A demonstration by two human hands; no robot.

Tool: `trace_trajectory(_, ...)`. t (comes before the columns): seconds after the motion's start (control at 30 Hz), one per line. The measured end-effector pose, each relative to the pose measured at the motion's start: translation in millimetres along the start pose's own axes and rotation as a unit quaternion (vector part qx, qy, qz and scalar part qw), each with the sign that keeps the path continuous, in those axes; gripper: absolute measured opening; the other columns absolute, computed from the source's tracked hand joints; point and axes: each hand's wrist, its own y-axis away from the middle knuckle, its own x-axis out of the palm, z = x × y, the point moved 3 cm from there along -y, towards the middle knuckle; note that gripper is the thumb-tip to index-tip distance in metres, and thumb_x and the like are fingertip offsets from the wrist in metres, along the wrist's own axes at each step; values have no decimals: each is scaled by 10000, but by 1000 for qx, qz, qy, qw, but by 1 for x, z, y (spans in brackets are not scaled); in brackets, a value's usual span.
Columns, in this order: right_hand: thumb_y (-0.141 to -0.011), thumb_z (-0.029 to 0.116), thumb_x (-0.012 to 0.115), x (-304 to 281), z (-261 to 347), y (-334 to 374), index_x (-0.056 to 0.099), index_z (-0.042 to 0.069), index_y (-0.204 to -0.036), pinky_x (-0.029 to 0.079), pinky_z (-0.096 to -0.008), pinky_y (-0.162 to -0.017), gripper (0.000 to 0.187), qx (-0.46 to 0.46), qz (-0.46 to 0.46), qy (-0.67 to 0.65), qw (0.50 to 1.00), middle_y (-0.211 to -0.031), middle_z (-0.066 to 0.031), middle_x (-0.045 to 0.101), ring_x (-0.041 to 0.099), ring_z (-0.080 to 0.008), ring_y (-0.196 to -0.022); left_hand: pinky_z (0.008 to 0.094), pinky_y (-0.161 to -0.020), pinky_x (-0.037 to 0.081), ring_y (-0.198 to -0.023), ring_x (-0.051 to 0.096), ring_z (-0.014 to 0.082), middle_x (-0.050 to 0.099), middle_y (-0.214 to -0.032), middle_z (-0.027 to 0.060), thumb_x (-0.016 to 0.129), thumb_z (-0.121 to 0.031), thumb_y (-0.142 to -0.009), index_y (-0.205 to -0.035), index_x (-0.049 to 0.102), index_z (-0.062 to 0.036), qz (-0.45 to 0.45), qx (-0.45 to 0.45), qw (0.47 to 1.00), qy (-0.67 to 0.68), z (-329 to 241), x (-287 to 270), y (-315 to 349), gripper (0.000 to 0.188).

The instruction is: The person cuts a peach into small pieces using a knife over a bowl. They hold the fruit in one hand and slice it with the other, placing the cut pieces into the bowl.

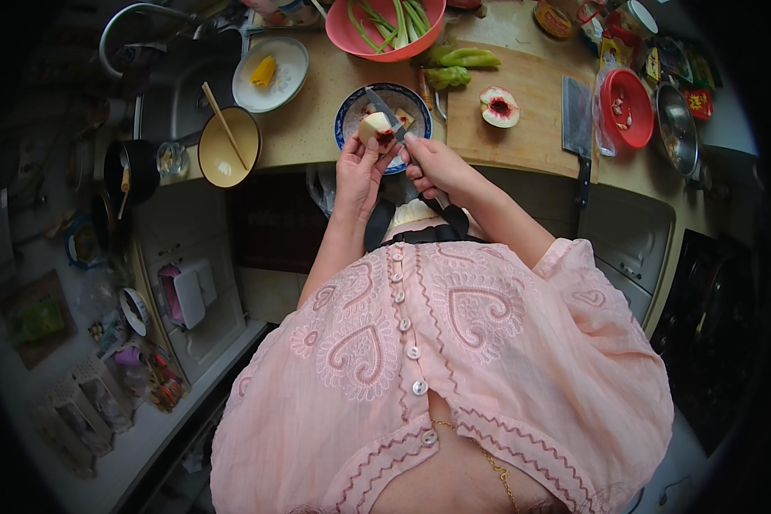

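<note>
My left hand (361, 170) holds a peach piece (373, 128), pale-fleshed with dark red at its core, over a blue-and-white bowl (341, 119). My right hand (437, 164) grips a small knife (384, 111), its blade against the peach and its handle end showing below the fist. Pale cut pieces (404, 117) lie in the bowl. On the wooden cutting board (540, 103) to the right rests a peach half (499, 107), cut face up, with a red-rimmed hollow. Green peppers (467, 57) lie at the board's far left corner.
A cleaver (577, 120) lies at the board's right, its handle over the counter edge. Beyond it are a red bowl (612, 128) and a metal bowl (678, 137). Leftward stand a plate (291, 90), a yellow bowl (218, 158) with chopsticks, and the sink (180, 94). A pink basin (394, 53) holds green stalks.
</note>
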Motion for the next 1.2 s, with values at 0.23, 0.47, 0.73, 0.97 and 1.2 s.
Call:
trace_trajectory(0.23, -998, 431, 324, 0, -1, -3, 414, 141, -869, 227, -183, -398, 330, 1, 6, -18, 1000, -636, 81, 344, 238, -26, -454, 380, -892, 533, -1004, 607, 224, 582, -1128, 120, 565, -98, -920, -1190, 472, 9, -7, -5, 1000, -3, 3, 0, 0, 305)
trace_trajectory(0.47, -992, 445, 309, -1, -4, -5, 411, 117, -865, 272, -217, -405, 366, 8, 14, -4, 1000, -636, 46, 378, 301, -55, -461, 398, -929, 506, -1032, 595, 224, 575, -1146, 113, 591, -135, -908, -1199, 472, -10, -8, -18, 1000, -18, 2, -11, -4, 339)
trace_trajectory(0.73, -995, 437, 319, -1, -5, -7, 415, 126, -869, 243, -193, -399, 349, 18, 27, -19, 999, -640, 68, 362, 268, -35, -462, 389, -917, 514, -1030, 596, 219, 578, -1142, 109, 604, -151, -901, -1177, 492, -2, 4, -23, 999, -30, 3, -9, -6, 333)
trace_trajectory(0.97, -992, 424, 317, -4, -6, -9, 418, 107, -873, 279, -209, -406, 354, 24, 21, -29, 999, -657, 35, 391, 319, -58, -473, 380, -902, 525, -1033, 598, 219, 579, -1147, 114, 598, -134, -905, -1190, 482, 8, -23, -28, 998, -52, 1, -7, -3, 338)
trace_trajectory(1.2, -993, 420, 330, -5, -10, -18, 425, 115, -874, 256, -182, -391, 341, 56, 38, -116, 991, -659, 40, 397, 305, -43, -463, 371, -881, 539, -1017, 607, 222, 581, -1142, 122, 587, -125, -913, -1198, 471, 22, -44, -29, 995, -84, 1, -8, -2, 341)
